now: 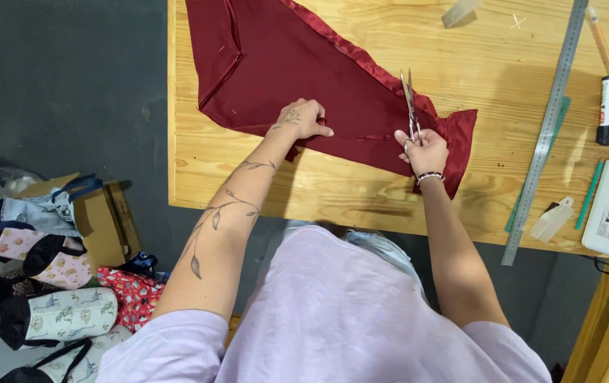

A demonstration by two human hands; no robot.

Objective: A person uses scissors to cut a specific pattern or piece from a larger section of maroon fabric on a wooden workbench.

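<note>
The person is cutting a dark red satin cloth [297, 64] lying across the wooden table [361, 198] toward its near edge: the right hand [423, 150] is closed through the handles of the scissors [411, 106], blades pointing away, while the left hand [303, 119] is pinching the cloth flat. Judging from this, the next snip needs steady tension. A long steel ruler [549, 128] is lying well apart toward the right edge, leaving bare wood between.

1. I have one view only, from the camera on the person's head, looking almost straight down.
2. It sits close above: the counter [333, 191] fills the upper right of the frame, the floor [63, 85] the left.
3. Shoulders crowd the bottom edge.
</note>
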